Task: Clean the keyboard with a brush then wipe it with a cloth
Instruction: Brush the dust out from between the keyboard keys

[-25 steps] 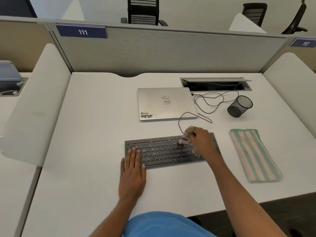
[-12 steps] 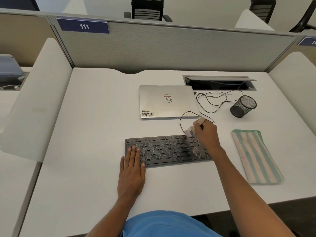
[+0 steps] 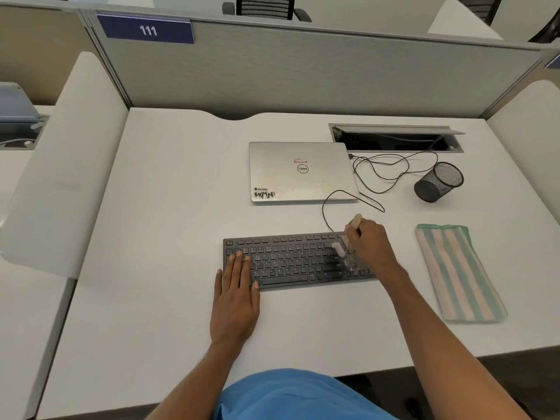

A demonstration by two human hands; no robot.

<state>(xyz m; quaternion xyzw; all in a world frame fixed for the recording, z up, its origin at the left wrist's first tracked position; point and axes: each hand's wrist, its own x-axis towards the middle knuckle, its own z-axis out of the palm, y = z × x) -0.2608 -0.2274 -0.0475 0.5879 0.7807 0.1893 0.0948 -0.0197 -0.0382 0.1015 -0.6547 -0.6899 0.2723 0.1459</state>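
Left hand lay flat, fingers spread, on keyboard left end, likely steadying it. Right hand was clamped around brush, bristles on right-side keys. Cloth waited unused, right of keyboard.

Both bare forearms are reaching forward from the bottom of the view. The left hand is lying flat, palm down, its 4 fingers together and pointing ahead, thumb out to the side. The right hand is sitting further forward and to the right, knuckles up, fingers curled closed around a brush handle.
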